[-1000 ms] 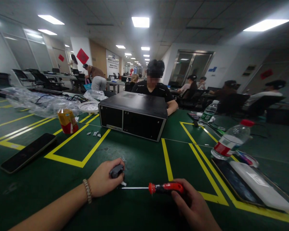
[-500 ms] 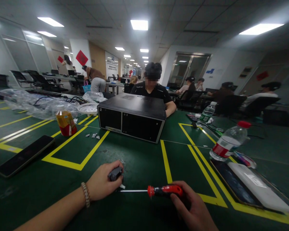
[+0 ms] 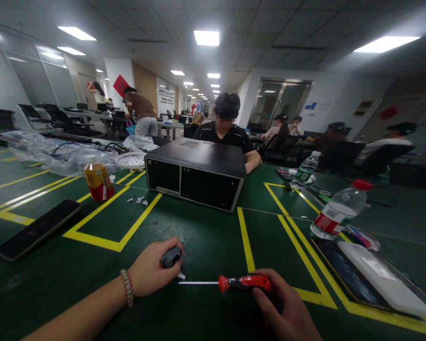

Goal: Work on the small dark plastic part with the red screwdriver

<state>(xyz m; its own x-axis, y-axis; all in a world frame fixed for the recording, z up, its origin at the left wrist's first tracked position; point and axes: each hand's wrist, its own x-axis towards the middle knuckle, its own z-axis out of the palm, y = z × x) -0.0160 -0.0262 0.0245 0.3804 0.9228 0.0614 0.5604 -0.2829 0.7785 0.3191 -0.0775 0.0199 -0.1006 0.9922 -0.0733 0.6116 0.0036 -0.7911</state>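
My left hand (image 3: pixel 156 267), with a beaded bracelet at the wrist, is closed around a small dark grey block-like piece (image 3: pixel 171 257) whose kind I cannot make out. A bit of white shows just below its thumb. In my right hand (image 3: pixel 282 303) is the red and black handle of a screwdriver (image 3: pixel 244 283), held between thumb and fingers. Its thin shaft lies level and points left, the tip ending close to my left thumb. Beyond both hands a black desktop computer case (image 3: pixel 213 187) rests on its side on the green table (image 3: pixel 199 227).
At left are a phone (image 3: pixel 39 229), an orange drink bottle (image 3: pixel 98 182), a white plastic basket (image 3: pixel 129 160) and plastic wrap (image 3: pixel 57 151). A red-capped water bottle (image 3: pixel 341 210) and a white box (image 3: pixel 383 279) stand right. A person (image 3: pixel 223 135) sits behind the case.
Both hands, the grey piece and the screwdriver hold nearly the same positions. The view has shifted very slightly. In the background, a person in brown has straightened a little.
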